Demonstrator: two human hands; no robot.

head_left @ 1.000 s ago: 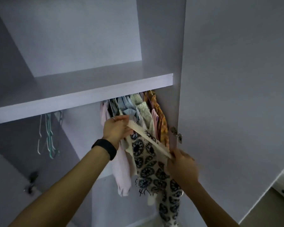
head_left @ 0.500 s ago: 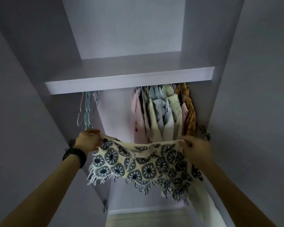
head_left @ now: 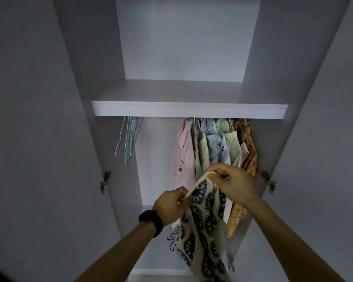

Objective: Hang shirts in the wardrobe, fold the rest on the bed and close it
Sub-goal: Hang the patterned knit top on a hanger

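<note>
1. Head view: a cream garment with a dark pattern [head_left: 204, 231] is held up between the two hands, in front of the open wardrobe [head_left: 273, 58]. Its lower end is cut off by the bottom edge.
2. The garment's cream top edge is pinched by the left hand [head_left: 171, 206], which wears a black wristband [head_left: 151, 221].
3. The same edge is gripped just above and beside it by the right hand [head_left: 232, 186], fingers curled. The two hands are close together.
4. Beyond the right hand, the hung shirts [head_left: 212, 147] are partly hidden by hands and garment. Their rail is concealed behind the shelf [head_left: 190, 110].
5. Up and beyond the left hand, bare hangers [head_left: 127, 139] are seen.
6. A small red mark on the pink shirt [head_left: 183, 159] is too small to be read.
</note>
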